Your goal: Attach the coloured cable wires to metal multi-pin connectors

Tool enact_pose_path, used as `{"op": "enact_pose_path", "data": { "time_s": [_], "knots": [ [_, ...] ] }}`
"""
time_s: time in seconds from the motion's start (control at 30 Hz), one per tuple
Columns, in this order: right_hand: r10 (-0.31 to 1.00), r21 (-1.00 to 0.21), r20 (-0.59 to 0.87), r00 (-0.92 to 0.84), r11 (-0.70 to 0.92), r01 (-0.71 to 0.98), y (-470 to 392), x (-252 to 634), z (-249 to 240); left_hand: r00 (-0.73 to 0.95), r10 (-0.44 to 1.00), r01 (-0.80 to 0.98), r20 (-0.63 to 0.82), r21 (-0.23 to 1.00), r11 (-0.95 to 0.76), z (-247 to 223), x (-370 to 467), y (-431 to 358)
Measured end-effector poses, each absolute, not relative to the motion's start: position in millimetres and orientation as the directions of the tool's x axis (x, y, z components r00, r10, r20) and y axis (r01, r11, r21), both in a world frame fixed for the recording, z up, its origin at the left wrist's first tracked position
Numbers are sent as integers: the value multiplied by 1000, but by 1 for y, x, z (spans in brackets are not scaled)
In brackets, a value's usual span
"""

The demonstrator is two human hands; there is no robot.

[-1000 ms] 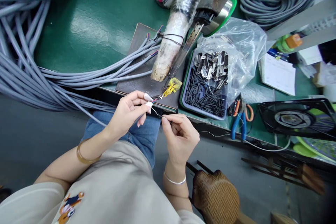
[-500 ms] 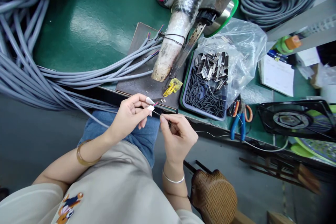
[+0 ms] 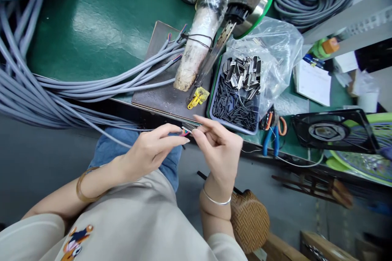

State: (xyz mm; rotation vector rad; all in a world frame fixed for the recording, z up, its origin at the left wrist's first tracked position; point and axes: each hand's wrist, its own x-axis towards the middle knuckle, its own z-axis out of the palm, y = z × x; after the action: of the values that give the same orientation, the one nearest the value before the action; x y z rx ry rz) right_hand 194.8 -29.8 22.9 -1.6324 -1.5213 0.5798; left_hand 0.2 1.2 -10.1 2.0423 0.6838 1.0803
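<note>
Between my hands, just off the table's front edge, is a small metal and black connector [image 3: 188, 127] with thin coloured wires [image 3: 185, 132] at its near side. My left hand [image 3: 153, 147] is closed, its fingertips pinching the wires and the connector's left end. My right hand [image 3: 219, 149] holds the connector's right end between thumb and fingers. The grey cable [image 3: 101, 130] runs from the left toward my left hand. A thin wire [image 3: 251, 151] passes behind my right hand toward the pliers.
Grey cables [image 3: 92, 89] lie across the green table [image 3: 104, 28] onto a brown board [image 3: 153, 100]. Beyond it are a wrapped tube [image 3: 196, 45] and a yellow piece [image 3: 198, 98]. A tray [image 3: 234, 124] of connectors and black sleeves, pliers [image 3: 272, 136] and a fan [image 3: 333, 130] stand right.
My right hand has moved right and now touches the connector, which shows more fully between my hands. My left hand has shifted slightly down. The view has shifted a little.
</note>
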Motion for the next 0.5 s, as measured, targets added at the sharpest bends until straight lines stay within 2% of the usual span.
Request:
{"op": "enact_pose_path", "data": {
  "time_s": [0.13,0.23,0.3,0.4,0.5],
  "knots": [
    [997,-861,20,69,-18,508,-21,196,28,505,595,248,625,555,-794,-13,0,2],
    [997,-905,-38,65,-62,422,-21,195,28,488,539,268,687,470,-841,-11,1,4],
    [997,-922,-41,69,-64,382,-22,195,26,465,595,263,656,539,-800,-6,3,5],
    [996,-927,7,84,-25,374,-24,194,20,426,749,194,507,758,-623,4,6,8],
    [986,-868,135,93,73,491,-27,196,13,393,846,122,360,892,-436,9,10,11]
  ]
}}
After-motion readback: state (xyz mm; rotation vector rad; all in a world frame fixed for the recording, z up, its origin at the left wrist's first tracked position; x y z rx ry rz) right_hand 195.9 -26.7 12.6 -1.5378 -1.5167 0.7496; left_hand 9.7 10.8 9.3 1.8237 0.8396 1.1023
